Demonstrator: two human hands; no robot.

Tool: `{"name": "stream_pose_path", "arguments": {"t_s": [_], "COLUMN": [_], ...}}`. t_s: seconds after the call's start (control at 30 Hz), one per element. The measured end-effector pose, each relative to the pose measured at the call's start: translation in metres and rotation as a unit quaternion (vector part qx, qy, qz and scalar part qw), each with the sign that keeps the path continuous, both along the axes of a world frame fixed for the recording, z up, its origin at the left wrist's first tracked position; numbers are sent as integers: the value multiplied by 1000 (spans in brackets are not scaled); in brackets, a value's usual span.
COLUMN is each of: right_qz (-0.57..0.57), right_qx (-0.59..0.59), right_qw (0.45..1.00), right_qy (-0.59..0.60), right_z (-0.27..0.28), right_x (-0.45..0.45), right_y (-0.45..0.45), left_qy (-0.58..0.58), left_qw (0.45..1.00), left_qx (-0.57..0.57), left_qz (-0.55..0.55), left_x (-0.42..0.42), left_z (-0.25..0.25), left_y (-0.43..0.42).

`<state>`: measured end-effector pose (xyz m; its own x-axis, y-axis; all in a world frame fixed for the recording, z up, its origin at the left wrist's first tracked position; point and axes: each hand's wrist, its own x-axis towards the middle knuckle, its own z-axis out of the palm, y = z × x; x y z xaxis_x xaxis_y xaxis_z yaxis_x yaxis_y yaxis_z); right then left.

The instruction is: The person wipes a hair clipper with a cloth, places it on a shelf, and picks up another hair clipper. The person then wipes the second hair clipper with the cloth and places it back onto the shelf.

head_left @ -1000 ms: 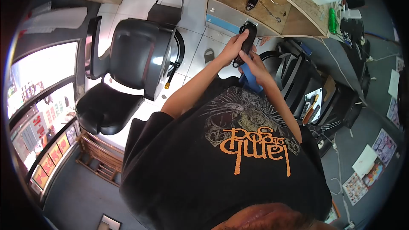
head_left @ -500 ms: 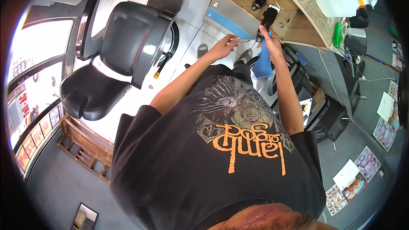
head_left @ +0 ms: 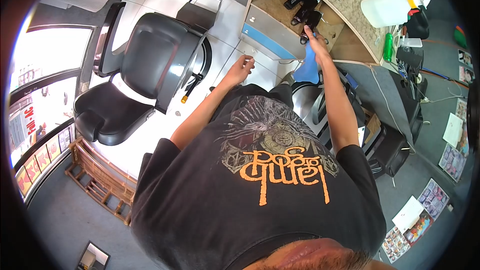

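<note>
One clipper (head_left: 314, 18): ahead of the right fingers (head_left: 311, 35), long axis pointed away.
Right hand (head_left: 320, 46): clipper's near end gripped, blue cloth (head_left: 307, 69) hung below.
Left hand (head_left: 238, 72): farther from clipper, fingers loosely curled, nothing held.

Looks like a barbershop, going by the black barber chair (head_left: 155, 52), clippers (head_left: 306, 11) on a shelf (head_left: 271, 5) and spray bottle (head_left: 387, 11).
</note>
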<state>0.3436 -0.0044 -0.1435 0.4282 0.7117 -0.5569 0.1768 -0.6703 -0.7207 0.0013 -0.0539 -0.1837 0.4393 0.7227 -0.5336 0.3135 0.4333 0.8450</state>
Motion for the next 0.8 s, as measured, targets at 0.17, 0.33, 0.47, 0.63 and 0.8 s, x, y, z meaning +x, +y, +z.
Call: {"name": "stream_pose_path", "arguments": {"t_s": [0.17,0.33,0.47,0.63,0.8], "right_qz": [78,157,203,253,141], "right_qx": [-49,-97,-97,-87,-55], "right_qw": [996,982,966,925,940], "right_qy": [-16,-31,-128,-270,-305], "right_z": [-19,3,-1,-17,55], "right_x": [24,27,37,42,-14], "right_y": [19,33,43,49,13], "left_qy": [-6,-1,3,19,14], "left_qw": [1000,1000,1000,999,998], "left_qx": [0,17,25,22,25], "left_qz": [-6,-3,-13,-33,-61], "left_x": [-1,-9,-12,-12,-1], "left_z": [-9,-12,-21,-7,2], "left_y": [-4,-3,-5,-7,-7]}}
